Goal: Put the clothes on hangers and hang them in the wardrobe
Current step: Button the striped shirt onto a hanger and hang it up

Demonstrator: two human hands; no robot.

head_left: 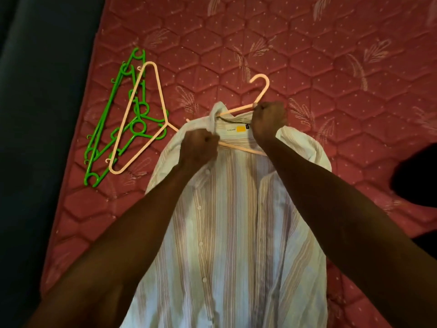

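Observation:
A pale striped button-up shirt lies front-up on the red quilted mattress, collar away from me. A peach hanger sits partly inside its collar, hook pointing up and right. My left hand is closed on the shirt's left collar and shoulder fabric over the hanger's lower bar. At the right side of the collar, my right hand grips the collar and the hanger's neck.
A second peach hanger lies on several green hangers at the mattress's left side. A dark floor strip runs along the left edge. A dark cloth sits at the right edge.

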